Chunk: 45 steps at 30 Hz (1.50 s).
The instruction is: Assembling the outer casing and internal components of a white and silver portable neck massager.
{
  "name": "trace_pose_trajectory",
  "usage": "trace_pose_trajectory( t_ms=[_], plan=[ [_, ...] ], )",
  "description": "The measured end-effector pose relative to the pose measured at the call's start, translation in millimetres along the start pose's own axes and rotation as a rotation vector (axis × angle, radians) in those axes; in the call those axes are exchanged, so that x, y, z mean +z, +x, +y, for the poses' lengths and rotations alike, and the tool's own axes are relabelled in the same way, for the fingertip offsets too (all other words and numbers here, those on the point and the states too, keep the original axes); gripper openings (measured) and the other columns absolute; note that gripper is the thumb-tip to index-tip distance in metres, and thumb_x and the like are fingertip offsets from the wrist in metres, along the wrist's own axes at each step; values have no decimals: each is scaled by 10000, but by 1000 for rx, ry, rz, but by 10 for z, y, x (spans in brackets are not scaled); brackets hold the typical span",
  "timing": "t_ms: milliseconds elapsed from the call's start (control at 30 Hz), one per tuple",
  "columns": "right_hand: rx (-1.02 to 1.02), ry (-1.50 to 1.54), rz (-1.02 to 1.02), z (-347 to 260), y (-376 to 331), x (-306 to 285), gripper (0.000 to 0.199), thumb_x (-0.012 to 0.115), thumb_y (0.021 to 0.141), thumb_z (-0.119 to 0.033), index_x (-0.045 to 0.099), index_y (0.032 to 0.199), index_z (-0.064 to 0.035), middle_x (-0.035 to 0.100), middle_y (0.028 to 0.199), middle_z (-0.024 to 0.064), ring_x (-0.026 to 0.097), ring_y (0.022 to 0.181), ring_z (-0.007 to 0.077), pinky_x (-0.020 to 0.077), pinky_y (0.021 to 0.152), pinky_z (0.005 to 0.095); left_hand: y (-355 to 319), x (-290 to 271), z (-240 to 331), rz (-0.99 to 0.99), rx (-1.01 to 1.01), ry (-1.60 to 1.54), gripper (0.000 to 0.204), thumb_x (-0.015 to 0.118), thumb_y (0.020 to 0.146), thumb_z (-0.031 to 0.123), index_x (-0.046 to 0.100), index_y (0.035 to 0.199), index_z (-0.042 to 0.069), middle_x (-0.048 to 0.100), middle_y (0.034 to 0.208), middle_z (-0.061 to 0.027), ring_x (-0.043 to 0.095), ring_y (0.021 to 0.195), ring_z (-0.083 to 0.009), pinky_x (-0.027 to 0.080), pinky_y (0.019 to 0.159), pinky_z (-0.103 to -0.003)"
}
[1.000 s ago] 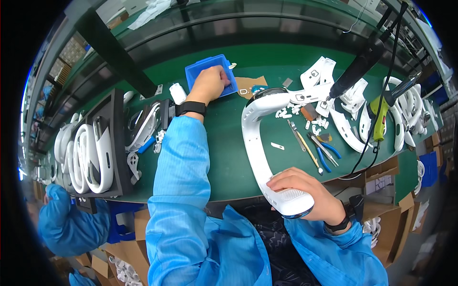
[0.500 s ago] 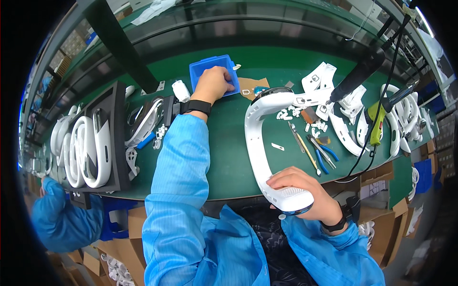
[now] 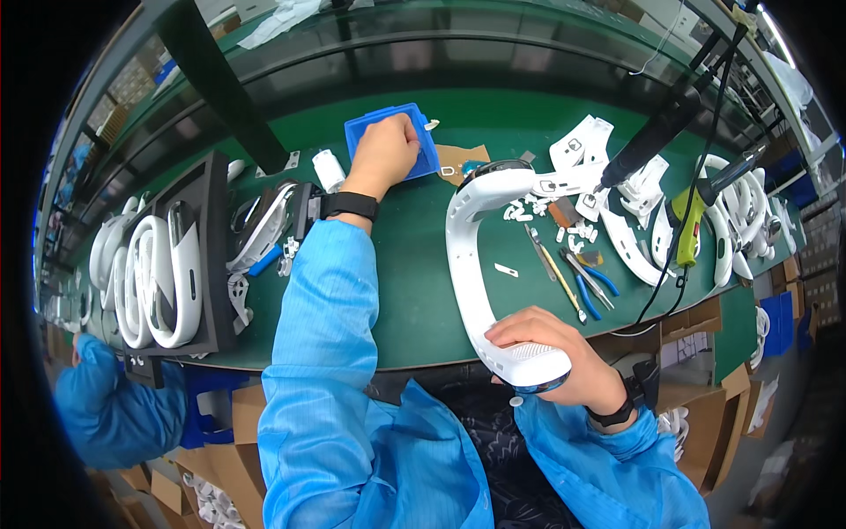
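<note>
While left hand [image 3: 385, 152] reaches fwd, fingers curled in blue tray [image 3: 363, 134], right hand [image 3: 557, 357] grips white U-shaped housing [image 3: 465, 256]

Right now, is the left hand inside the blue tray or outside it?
Inside: the left hand reaches down into the blue tray, fingers covering its middle. Its contents are hidden.

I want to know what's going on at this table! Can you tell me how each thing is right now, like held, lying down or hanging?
Left hand: reaching into the blue tray.
Blue tray: lying flat on the green table, partly covered by the hand.
Right hand: gripping one end of the white curved shell.
White curved shell: lying on the table, held at its near end.
Blue-handled pliers: lying untouched.
Yellow-green power tool: hanging on its cable, unheld.
</note>
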State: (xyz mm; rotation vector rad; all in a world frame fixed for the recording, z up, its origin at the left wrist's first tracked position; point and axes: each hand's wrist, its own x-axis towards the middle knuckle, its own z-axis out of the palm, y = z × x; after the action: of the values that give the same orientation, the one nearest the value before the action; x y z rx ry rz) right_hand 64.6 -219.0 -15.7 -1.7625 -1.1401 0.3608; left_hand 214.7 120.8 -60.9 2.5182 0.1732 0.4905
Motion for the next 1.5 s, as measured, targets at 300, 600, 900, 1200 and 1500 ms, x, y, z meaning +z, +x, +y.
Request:
trace_pose_trajectory(
  t_ms=[300,600,900,1200,1500],
  plan=[
    [27,25,-9,-26,65,-20,505,810,688,11,637,1159,-46,675,1139,108,636,1066,321,516,928,398,-120,-212,75,16,52,-185,122,675,913,101,707,947,-11,728,823,-130,712,785,-221,543,739,-327],
    [52,28,-23,-47,128,-15,516,763,666,69,643,1155,-45,680,1142,104,636,1071,323,509,938,396,-239,-259,44,85,83,-216,139,664,921,139,717,919,11,724,809,-125,703,767,-256,538,711,-350],
    [57,19,-16,-88,119,29,529,716,652,102,637,1155,-42,681,1133,106,635,1060,331,507,934,397,-303,-301,82,160,84,104,153,707,900,188,680,934,40,715,858,-172,683,790,-352,526,709,-410],
    [48,71,-4,-71,189,-93,358,825,778,-81,647,1088,-58,684,1046,83,638,974,302,507,858,382,-724,-448,262,-6,37,-802,133,589,1026,155,626,1028,28,705,1042,-81,653,917,-131,522,844,-295],
    [51,35,-172,-33,267,-241,392,795,831,-150,619,1165,-45,628,1087,115,589,1050,330,486,896,404,-1316,108,700,-45,275,-736,155,802,840,198,697,865,86,447,1451,-180,459,1337,-383,377,1100,-471]
  ],
)
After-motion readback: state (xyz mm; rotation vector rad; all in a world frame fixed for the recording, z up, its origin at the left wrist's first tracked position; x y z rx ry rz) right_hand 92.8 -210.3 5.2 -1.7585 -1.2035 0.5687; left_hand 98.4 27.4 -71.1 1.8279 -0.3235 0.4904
